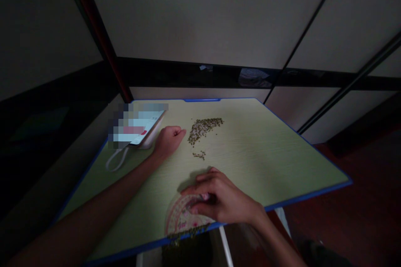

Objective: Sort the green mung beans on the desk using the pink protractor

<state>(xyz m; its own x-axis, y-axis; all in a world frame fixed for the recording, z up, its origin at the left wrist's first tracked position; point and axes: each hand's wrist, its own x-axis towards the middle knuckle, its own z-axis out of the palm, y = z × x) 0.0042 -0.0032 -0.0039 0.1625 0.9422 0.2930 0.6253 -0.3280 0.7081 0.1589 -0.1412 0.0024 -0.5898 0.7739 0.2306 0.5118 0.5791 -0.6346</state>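
Note:
My left hand (171,138) rests on the tabletop as a closed fist, just left of a loose pile of small greenish-brown beans (203,129). Whatever the fist may hold is hidden. Close to the front edge, my right hand (221,196) grips a clear half-round protractor (181,215) with pink markings, its fingers and thumb curled over the plate. More beans (188,231) lie along the protractor's straight side at the table edge. A dark mass fills a container (188,252) below that edge. Between pile and right hand sits a small scatter of beans (199,155).
The pale table (266,154) has a blue rim. At its left side a phone (138,129) with a lit, partly blurred screen leans on a white stand with a looped strap (116,160). Pale cabinet panels (194,16) rise behind the table. Dark reddish floor shows at right.

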